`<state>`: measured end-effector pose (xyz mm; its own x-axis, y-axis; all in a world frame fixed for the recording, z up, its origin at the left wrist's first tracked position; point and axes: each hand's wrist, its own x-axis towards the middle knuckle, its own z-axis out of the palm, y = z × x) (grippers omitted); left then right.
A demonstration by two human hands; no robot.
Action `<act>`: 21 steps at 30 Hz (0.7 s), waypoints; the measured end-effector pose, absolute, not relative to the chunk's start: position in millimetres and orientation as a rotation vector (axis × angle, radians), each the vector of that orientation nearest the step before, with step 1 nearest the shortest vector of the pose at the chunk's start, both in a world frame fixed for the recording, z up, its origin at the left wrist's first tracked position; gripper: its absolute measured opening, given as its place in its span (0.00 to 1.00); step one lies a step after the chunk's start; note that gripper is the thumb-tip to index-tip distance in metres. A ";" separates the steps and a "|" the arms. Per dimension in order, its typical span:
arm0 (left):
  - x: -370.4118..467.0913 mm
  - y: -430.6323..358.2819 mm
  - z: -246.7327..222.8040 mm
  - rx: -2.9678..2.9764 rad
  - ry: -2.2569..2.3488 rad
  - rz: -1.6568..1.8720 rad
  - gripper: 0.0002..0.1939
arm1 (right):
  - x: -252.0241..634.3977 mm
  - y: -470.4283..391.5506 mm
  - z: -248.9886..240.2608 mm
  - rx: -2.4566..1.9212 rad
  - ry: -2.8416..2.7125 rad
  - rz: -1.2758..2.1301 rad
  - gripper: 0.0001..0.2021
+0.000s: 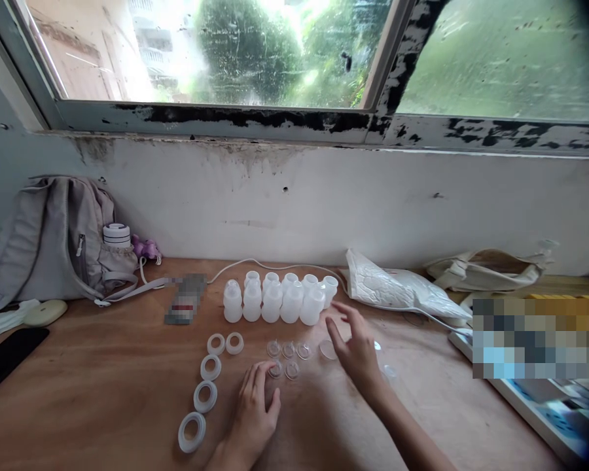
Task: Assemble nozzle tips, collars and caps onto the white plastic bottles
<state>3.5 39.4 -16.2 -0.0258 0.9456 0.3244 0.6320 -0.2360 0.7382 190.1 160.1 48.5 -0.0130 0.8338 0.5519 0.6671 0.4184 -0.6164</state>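
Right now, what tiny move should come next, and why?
Perhaps the left hand should pinch the clear, round, plastic-looking piece, because it lies right at those fingertips, while the right hand is open beside the translucent white cylindrical bottles.

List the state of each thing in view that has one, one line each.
Small bottles: upright, grouped in rows
White rings: loose, flat on the table
Clear domed pieces: loose, apart from the bottles
Left hand: fingertips at a clear piece, grip unclear
Right hand: open, fingers spread
Backpack: upright
White packet: lying down
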 end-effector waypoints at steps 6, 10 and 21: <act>4.3 38.1 -18.5 2.004 1.642 1.113 0.19 | 177.5 84.0 10.8 -1.060 -2.004 0.259 0.10; 4.4 38.7 -19.4 2.096 1.656 1.124 0.18 | 168.5 71.1 -15.6 -1.144 -2.009 0.358 0.13; -11.7 43.2 -9.3 2.267 2.080 1.079 0.17 | 168.2 73.5 -22.6 -1.176 -2.129 0.375 0.06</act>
<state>-11.7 43.2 -9.3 -0.0294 0.8449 0.5341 0.9231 -0.1820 0.3387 168.2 73.5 -22.6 -0.3715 0.8305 0.4150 0.6386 0.5530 -0.5352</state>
